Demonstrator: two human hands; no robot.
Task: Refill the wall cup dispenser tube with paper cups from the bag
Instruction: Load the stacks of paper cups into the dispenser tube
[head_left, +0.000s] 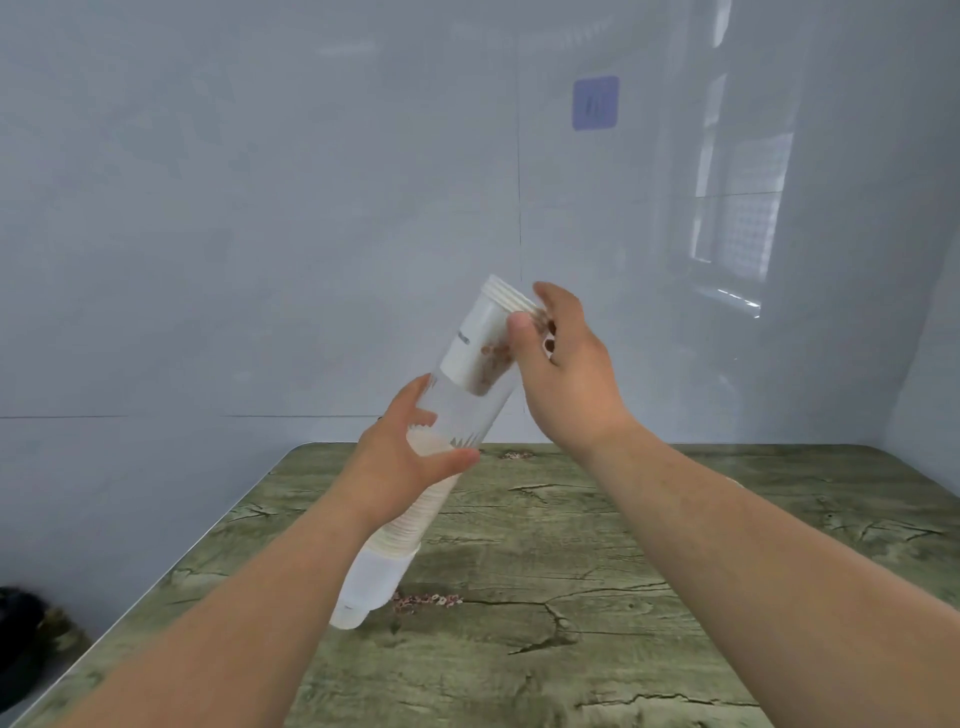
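Observation:
A clear dispenser tube (462, 415) tilts up to the right above the table, its white lower cap (363, 587) pointing down left. My left hand (405, 447) grips the tube around its middle. Inside the lower part sits a nested stack of white paper cups (415, 514). A short stack of white cups (485, 332) with a brown print pokes out of the tube's upper mouth. My right hand (561, 364) holds that stack at its rim, thumb on the cup wall. No bag is in view.
A green wood-grain table (571, 597) lies below, its metal-edged left rim running diagonally. Pale tiled walls stand close behind and right. A blue square mount (596, 102) is stuck high on the wall. Something dark (18, 623) lies on the floor, lower left.

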